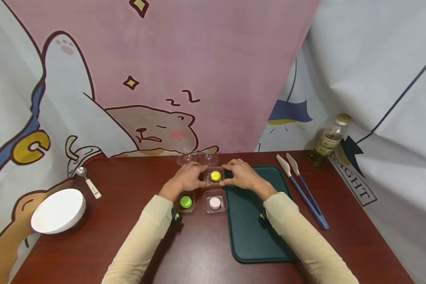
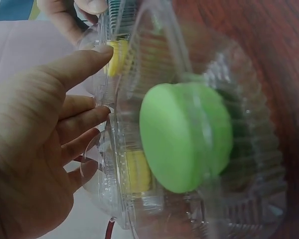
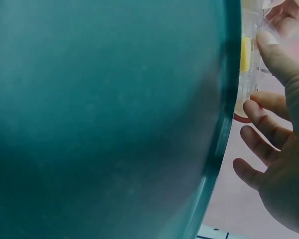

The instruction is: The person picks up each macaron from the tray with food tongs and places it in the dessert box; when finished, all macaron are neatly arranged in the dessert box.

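Observation:
My left hand (image 1: 189, 177) and right hand (image 1: 245, 175) hold a clear plastic box (image 1: 207, 170) from its two sides, thumbs at the near edge and index fingers at the far edge. Inside sits a yellow macaron (image 1: 215, 176). Just in front are a box with a pale pink macaron (image 1: 214, 203) and another with a green macaron (image 1: 185, 202), below my left wrist. A second yellow macaron (image 2: 138, 172) shows in the left wrist view; my left hand hides it from the head view. Clear domed lids (image 1: 208, 158) stand behind the boxes.
A dark green tray (image 1: 255, 236) lies right of the boxes, under my right forearm. Beyond it are blue-handled tongs (image 1: 310, 203) and an oil bottle (image 1: 326, 142). At the left are a white bowl (image 1: 58, 211) and a white-handled scoop (image 1: 89, 183). A printed cloth (image 1: 234, 79) hangs behind the table.

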A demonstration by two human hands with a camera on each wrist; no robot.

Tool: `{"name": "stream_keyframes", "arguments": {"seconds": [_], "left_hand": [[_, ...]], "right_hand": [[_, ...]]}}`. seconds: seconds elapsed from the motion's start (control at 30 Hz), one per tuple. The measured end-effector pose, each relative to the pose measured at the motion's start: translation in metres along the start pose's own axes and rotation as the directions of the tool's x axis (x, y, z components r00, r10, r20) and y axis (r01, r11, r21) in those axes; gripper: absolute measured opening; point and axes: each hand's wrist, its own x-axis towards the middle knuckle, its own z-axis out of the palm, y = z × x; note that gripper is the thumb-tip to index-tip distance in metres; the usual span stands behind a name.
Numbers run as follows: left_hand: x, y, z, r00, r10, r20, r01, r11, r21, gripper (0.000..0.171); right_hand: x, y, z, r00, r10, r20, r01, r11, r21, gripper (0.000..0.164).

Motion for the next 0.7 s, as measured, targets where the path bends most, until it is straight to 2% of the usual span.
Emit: {"name": "stream_keyframes", "arguments": {"seconds": [0.17,0.4,0.7], "left_hand": [[-0.0007,0.0008,-0.0006,1.0,-0.015,-0.001,0.015,1.0,-0.016,0.075],[-0.0002,0.0024,-0.0044,0.999,-0.028,0.026,0.028,0.999,0.034,0.075],[0.002,0.0045,-0.0042,0.997,-0.06,0.055,0.058,0.997,0.043,0.076]], "right_hand": [[0.0021,-0.0005,-0.0019,1.0,0.001,0.018,-0.001,1.0,-0.004,0.077],[0.0051,-0.0051,-0.0062,0.999,0.009,0.038,-0.008,1.0,-0.024,0.074],[0.0021,-0.0091,-0.0074,0.997,0.022,0.072,-0.018,0.999,-0.043,0.073]]}}
